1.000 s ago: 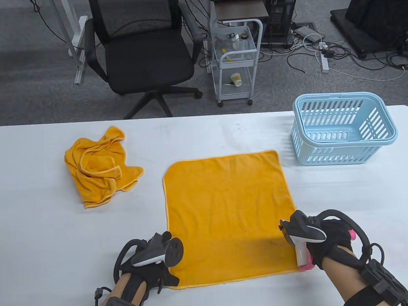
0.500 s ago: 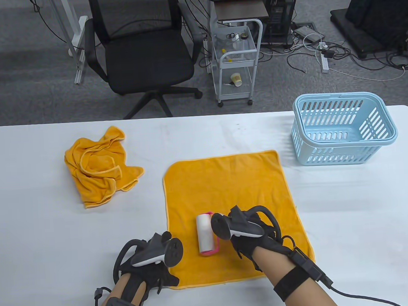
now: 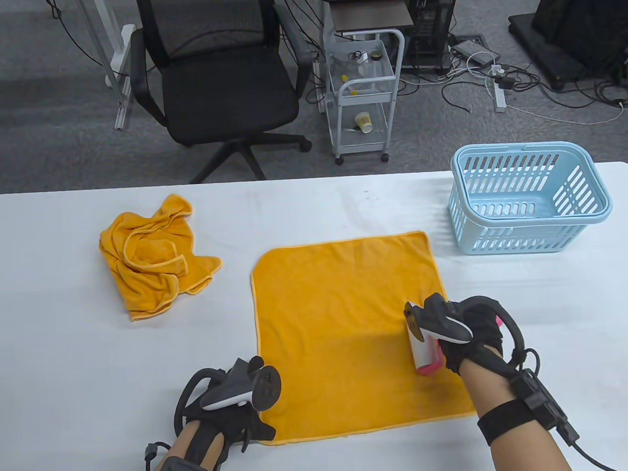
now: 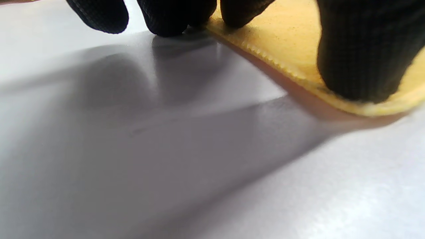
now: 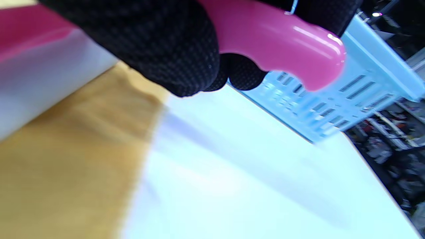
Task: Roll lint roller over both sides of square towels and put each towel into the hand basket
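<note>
An orange square towel (image 3: 346, 329) lies flat in the middle of the white table (image 3: 61, 368). My right hand (image 3: 466, 335) grips the pink handle (image 5: 282, 36) of a lint roller (image 3: 422, 348), whose white roll rests on the towel near its right edge. My left hand (image 3: 234, 416) presses the towel's near left corner (image 4: 298, 66) flat with its fingertips (image 4: 362, 56). A second orange towel (image 3: 153, 256) lies crumpled at the left. The light blue hand basket (image 3: 530, 198) stands at the far right with nothing visible in it.
Beyond the table's far edge are a black office chair (image 3: 219, 76) and a small white cart (image 3: 364, 94). Cables and dark equipment lie on the floor at the back right.
The right hand rolled the lint roller from the towel's near right corner leftward to its middle, then back right and a little farther up. The left hand stayed on the corner.
</note>
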### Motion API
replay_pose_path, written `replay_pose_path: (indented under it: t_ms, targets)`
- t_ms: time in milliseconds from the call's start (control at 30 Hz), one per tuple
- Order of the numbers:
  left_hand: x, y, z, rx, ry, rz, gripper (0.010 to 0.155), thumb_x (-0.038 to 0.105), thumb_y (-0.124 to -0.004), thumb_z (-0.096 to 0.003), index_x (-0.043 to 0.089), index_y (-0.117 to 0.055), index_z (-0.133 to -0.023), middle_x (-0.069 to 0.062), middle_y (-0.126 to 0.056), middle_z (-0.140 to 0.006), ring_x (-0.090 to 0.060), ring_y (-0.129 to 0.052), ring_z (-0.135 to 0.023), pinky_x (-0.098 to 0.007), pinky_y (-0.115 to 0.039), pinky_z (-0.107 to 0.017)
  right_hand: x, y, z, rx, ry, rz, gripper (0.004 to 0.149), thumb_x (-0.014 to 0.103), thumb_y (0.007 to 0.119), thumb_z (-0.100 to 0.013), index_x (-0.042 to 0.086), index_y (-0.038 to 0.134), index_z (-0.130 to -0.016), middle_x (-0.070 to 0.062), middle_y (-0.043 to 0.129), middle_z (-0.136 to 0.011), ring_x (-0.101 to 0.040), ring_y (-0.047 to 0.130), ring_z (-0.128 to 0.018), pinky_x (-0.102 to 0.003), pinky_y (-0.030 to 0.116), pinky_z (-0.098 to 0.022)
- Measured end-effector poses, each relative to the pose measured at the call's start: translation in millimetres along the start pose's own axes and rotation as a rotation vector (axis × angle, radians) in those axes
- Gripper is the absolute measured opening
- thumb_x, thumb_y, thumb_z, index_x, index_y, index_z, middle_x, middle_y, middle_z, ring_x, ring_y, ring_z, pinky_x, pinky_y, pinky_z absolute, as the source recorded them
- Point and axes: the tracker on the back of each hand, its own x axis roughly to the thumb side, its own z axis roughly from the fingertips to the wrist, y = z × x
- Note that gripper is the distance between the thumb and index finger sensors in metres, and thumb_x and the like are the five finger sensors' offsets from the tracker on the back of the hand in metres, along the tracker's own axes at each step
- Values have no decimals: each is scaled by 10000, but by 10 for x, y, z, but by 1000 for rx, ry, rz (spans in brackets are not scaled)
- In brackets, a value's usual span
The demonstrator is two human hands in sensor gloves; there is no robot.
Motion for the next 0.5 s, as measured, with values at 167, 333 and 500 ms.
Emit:
replay_pose_path:
  t_ms: [167,333,500]
  targets:
    - [1,5,4,0,0,0,1004,660,-899,-318,249,-408,-1091,-135,-297,-1219,-451,-468,-1104,-716,-491,-737,-40,-88,-45,1,-16,-108,544,170,927,-475,280,736,-972,-77,797,-956,-397,812,-876,-673,678,-628]
    - [2,6,4,0,1,-4,1000,662,-898,-317,245,-417,-1088,-135,-297,-1219,-450,-470,-1104,-717,-492,-737,412,-445,-31,-136,-161,-337,595,202,908,-486,255,652,-1020,-99,766,-980,-405,827,-876,-645,719,-612]
    - [2,6,5,0,-1,-3,996,661,-897,-320,245,-418,-1088,-137,-297,-1219,-451,-469,-1104,-717,-492,-737,1040,-710,-8,-185,-292,-340,621,224,898,-491,258,611,-1040,-98,749,-994,-403,835,-880,-621,739,-610]
